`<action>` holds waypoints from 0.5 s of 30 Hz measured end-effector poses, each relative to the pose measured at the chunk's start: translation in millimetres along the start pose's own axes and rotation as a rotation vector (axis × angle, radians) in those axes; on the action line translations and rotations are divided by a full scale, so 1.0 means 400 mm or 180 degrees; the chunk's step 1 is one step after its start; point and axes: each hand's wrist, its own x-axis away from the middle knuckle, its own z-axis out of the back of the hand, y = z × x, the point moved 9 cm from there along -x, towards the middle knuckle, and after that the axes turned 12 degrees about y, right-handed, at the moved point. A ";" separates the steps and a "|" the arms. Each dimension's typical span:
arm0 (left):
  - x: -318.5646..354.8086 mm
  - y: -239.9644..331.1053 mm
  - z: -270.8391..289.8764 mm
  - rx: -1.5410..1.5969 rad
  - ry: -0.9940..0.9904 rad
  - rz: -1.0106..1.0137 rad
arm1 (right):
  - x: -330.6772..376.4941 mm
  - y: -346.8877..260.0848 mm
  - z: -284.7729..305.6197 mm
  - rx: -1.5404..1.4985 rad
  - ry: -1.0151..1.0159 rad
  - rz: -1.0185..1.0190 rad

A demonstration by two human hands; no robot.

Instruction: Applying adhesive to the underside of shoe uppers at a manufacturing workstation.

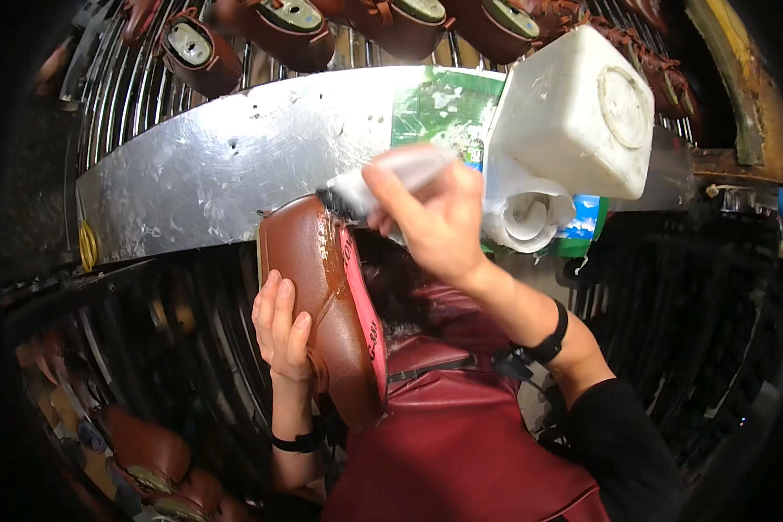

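A brown leather shoe (313, 261), with a pink bottom (362, 304) that bears dark print, is tilted on its side against my apron, its end meeting the metal bench. My left hand (280, 331) grips its side, fingers laid along the leather. A glossy wet streak runs along the shoe's edge beside the pink. My right hand (444, 217) is closed around the pale handle of a brush (352, 193), smeared by motion. The brush's dark bristles touch the shoe's edge at the bench end.
The metal bench (226, 152) crosses ahead. At its right, a white plastic jug (565, 113) and a white pot (531, 217) stand on a green sheet (435, 109). Several brown shoes (296, 35) rest on the roller rack behind. More shoes (148, 448) lie at lower left.
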 end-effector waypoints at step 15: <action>-0.019 -0.003 0.001 0.0069 0.0369 -0.0125 | 0.288 -0.145 0.075 0.0243 -0.1540 0.0739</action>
